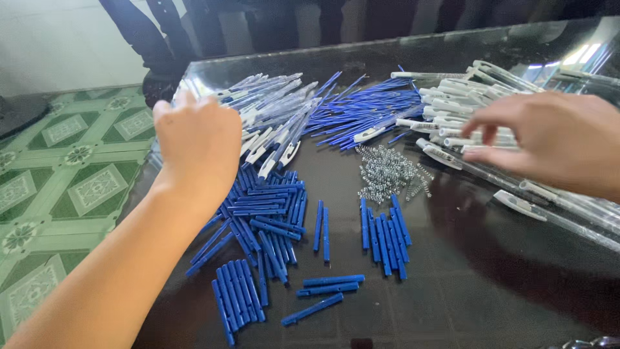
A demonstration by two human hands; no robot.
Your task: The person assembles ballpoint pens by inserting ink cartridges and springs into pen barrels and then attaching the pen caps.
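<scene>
Pen barrels [452, 106], white-tipped clear plastic, heaped at far right of dark glass table [478, 284]; prob. light, stiff, slick, so best pinched mid-shaft. Right hand [549, 139] hovers palm-down over them, fingers apart, thumb and forefinger closing near one barrel, nothing gripped yet. Left hand [197, 145] raised above assembled pens [271, 123], wrist bent, knuckles to camera; fingers curled, contents can't tell. Blue sleeves [258, 220] and springs [387, 171] between.

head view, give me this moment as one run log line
left hand: over clear pen barrels | right hand: reaching into white pen parts | blue tubes, springs on dark table
</scene>
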